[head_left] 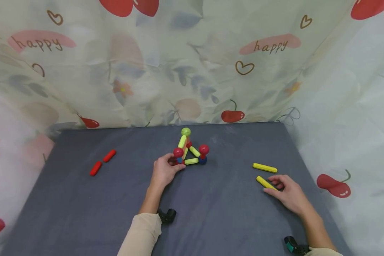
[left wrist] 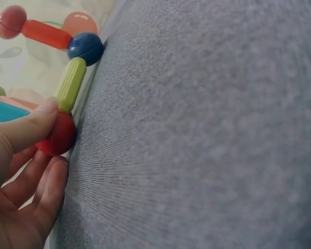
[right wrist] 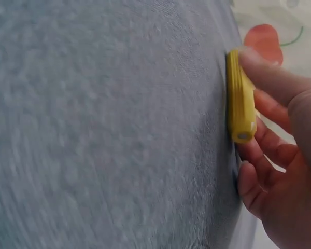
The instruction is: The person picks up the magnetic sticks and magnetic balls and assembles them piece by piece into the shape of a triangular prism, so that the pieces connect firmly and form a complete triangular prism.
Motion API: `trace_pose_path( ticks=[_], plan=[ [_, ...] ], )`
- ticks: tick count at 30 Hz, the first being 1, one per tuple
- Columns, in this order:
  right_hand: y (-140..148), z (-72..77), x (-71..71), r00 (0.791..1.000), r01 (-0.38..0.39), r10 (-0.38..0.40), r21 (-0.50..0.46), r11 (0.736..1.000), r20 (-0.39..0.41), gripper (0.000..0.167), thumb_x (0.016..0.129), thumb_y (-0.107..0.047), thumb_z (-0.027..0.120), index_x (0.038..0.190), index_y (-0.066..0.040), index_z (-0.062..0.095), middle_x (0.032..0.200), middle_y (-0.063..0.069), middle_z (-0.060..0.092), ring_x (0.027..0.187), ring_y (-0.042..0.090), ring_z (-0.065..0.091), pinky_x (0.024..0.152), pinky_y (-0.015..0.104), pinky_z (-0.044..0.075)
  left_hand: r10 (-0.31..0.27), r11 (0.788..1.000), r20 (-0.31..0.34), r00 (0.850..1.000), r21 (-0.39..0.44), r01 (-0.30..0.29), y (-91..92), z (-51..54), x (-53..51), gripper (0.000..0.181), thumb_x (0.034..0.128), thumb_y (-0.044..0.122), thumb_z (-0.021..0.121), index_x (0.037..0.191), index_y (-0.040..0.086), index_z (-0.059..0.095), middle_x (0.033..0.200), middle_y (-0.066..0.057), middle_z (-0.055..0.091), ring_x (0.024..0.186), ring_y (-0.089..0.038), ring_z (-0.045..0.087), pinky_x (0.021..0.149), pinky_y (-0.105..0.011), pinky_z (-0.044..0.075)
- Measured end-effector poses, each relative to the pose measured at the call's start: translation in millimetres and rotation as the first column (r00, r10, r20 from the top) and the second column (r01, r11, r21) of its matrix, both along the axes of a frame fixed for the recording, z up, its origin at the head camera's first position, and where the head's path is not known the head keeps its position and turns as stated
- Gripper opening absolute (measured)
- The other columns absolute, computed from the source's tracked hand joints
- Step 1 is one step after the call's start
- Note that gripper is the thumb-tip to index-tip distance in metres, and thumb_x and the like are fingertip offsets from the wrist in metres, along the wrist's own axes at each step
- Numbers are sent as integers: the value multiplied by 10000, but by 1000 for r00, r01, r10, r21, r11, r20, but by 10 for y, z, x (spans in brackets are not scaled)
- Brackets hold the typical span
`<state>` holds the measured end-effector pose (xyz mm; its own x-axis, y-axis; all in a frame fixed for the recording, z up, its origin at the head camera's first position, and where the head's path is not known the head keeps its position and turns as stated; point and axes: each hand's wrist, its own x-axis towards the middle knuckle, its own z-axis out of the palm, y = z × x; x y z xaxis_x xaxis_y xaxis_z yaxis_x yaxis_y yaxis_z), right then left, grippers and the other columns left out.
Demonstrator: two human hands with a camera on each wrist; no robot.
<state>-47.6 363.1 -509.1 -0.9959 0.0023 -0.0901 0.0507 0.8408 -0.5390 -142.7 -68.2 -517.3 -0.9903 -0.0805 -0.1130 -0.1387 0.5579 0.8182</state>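
Note:
A structure of magnetic rods and balls stands at the table's back middle, with a light green ball (head_left: pixel 186 132) on top and red balls (head_left: pixel 204 149) on short uprights. My left hand (head_left: pixel 164 170) holds its near left corner; in the left wrist view, thumb and fingers grip a red ball (left wrist: pixel 59 136) joined to a light green rod (left wrist: pixel 71 85), which leads to a dark blue ball (left wrist: pixel 85 48). At the right, my right hand (head_left: pixel 289 195) pinches a yellow rod (head_left: pixel 265 182) lying on the cloth, thumb on one side and fingers behind.
A second yellow rod (head_left: pixel 265 168) lies just beyond the right hand. Two red rods (head_left: pixel 95 168) lie at the left. The dark grey table (head_left: pixel 217 209) meets a patterned curtain (head_left: pixel 166 78) at the back.

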Motion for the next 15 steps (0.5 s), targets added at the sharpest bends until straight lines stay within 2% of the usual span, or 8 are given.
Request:
trace_pose_path(
  ticks=[4,6,8,11,15],
  plan=[
    [-104,-13,-66,998,-55,56,33,998,-38,303,918,-300,775,1153,-119,717,969,7,624,822,79,515,694,230,440,8,1000,19,1000,1,-8,1,3,2,504,794,314,889,1219,112,710,1110,-88,765,985,-224,733,912,-435,585],
    [-214,25,-152,989,-98,102,42,994,-104,264,933,-247,757,1160,-116,722,941,-3,615,779,59,498,671,230,428,8,1000,23,1000,6,-9,8,11,2,505,792,316,890,1220,115,710,1107,-83,766,981,-219,731,914,-431,585],
    [-376,100,-280,972,-144,148,35,989,-182,276,948,-213,738,1200,-104,716,938,0,610,771,62,497,670,239,429,10,1000,25,1000,15,-10,12,13,4,501,792,315,889,1216,117,712,1101,-81,766,975,-216,731,911,-427,586],
    [-691,258,-521,947,-190,177,-23,981,-268,316,983,-211,692,1275,-88,690,973,19,597,804,86,515,691,247,449,17,1000,22,1000,17,-17,9,13,7,495,791,313,890,1211,120,713,1090,-77,767,965,-212,728,904,-423,587],
    [-1198,524,-827,924,-244,177,-166,955,-339,332,1009,-207,653,1315,-79,652,1070,49,578,876,116,538,743,207,476,21,1000,15,1000,15,-21,12,14,4,481,787,302,895,1196,122,718,1081,-75,769,956,-207,732,899,-422,588]
  ],
)
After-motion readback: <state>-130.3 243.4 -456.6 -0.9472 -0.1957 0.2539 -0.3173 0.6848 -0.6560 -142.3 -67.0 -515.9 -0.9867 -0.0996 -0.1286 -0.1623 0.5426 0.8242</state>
